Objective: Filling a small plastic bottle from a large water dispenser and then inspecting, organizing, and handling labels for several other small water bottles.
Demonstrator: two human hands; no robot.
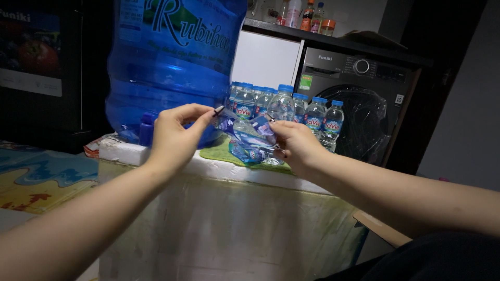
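1. At the far left a dark cabinet [41, 67] stands behind a floor mat [47, 177] patterned in blue and yellow.
2. A large blue water jug [166, 62] fills the upper left, standing on a white foam box [208, 229] whose top edge runs across the middle of the scene.
3. The left hand [174, 138] is raised just in front of the jug's lower right side. Its thumb and forefinger are pinched together on the left end of a clear plastic wrapper [249, 136] with blue and white print; the other fingers are curled loosely under.
4. The wrapper hangs crumpled between the two hands, above the near edge of the box and over a green cloth [219, 152] that lies on the box top.
5. The right hand [298, 145] is just right of the wrapper, fingers bent inward and closed on its right end, thumb on top.
6. Behind the hands, a row of small water bottles [284, 106] with blue caps stands on the far side of the box top, close together.
7. Farther right, a dark front-loading washing machine [359, 104] stands under a shelf [333, 39] carrying a few bottles and jars.
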